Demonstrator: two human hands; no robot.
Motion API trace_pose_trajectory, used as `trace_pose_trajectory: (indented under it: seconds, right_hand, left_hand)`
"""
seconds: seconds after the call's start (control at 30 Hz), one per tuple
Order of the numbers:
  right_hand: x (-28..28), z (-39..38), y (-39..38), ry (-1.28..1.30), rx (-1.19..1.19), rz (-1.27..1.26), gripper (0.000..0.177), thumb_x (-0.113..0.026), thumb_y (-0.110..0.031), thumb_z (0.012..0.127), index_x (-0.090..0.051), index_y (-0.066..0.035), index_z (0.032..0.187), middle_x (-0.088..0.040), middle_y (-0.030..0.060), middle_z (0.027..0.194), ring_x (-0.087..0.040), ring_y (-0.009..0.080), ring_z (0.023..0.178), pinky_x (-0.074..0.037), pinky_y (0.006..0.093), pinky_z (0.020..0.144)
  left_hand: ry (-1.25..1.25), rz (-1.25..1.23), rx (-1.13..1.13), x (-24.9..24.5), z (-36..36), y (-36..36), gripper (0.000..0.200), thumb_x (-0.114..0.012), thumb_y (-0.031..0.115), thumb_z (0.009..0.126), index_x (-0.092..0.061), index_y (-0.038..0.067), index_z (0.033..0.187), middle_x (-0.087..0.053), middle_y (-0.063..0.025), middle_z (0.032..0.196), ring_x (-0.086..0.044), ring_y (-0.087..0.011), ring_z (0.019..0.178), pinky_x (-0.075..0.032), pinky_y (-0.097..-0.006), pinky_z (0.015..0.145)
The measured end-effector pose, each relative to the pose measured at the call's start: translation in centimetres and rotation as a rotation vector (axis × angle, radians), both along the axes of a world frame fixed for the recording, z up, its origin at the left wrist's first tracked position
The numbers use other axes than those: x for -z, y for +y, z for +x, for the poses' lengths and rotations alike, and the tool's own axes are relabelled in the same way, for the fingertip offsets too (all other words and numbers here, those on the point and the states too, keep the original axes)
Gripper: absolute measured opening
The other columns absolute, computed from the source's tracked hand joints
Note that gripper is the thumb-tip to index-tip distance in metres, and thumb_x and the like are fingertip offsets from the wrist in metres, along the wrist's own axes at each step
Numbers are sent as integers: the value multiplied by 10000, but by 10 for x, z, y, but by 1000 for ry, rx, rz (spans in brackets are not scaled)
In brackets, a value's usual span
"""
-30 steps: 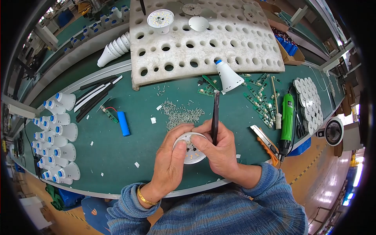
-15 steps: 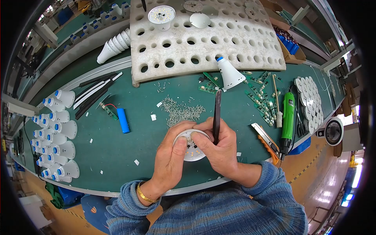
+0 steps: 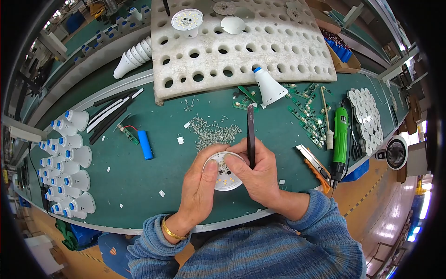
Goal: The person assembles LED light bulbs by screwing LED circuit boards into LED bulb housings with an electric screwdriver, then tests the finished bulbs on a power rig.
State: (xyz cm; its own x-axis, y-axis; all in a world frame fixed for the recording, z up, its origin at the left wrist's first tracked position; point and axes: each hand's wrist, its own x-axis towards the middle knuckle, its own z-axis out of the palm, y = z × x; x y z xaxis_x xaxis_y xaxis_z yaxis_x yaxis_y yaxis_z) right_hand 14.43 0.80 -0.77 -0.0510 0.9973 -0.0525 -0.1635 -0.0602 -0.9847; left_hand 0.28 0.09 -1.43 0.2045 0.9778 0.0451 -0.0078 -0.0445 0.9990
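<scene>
A striped blue knit sweater (image 3: 274, 253) is worn with a gold-coloured left-wrist bracelet (image 3: 170, 231)

There are two hands (image 3: 197, 193), one held lamp (image 3: 227, 182), one screwdriver (image 3: 340, 139) and one knife (image 3: 318, 174)

White lamp (image 3: 226, 181), black tweezers (image 3: 251, 135)

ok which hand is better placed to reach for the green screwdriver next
Probably the right hand: it is nearer the green screwdriver, though it holds the black tweezers. The left hand is farther away; both hands hold the lamp.
</scene>
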Motion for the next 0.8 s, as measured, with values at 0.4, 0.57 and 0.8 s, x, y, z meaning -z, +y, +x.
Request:
trace_pose_trajectory:
  seconds: [0.4, 0.57, 0.8]
  right_hand:
    - [11, 4, 6, 276, -88, -124, 258, -502, -243, 934, -531, -6, 1029, -602, 58, 895, -603, 105, 766, -505, 241, 649]
    - [9, 7, 8, 319, -102, -155, 260, -453, -233, 946, -523, -8, 1054, -598, 67, 917, -610, 119, 784, -522, 265, 631]
    - [17, 6, 8, 35, -75, -36, 224, -550, -182, 911, -540, -2, 1043, -607, 47, 893, -580, 86, 776, -486, 237, 671]
  left_hand:
    - [-160, -252, 48, -6, -7, 7, 505, -262, 387, 995, -484, 5, 1239, -609, -55, 911, -547, -83, 704, -414, -201, 546]
    - [-224, -299, 36, -8, -3, 5, 558, -220, 420, 993, -466, -2, 1264, -605, -42, 896, -537, -78, 681, -414, -198, 539]
    - [-93, -196, 10, -9, -3, 3, 486, -306, 367, 987, -473, 5, 1266, -591, -54, 1000, -532, -76, 788, -428, -194, 591]
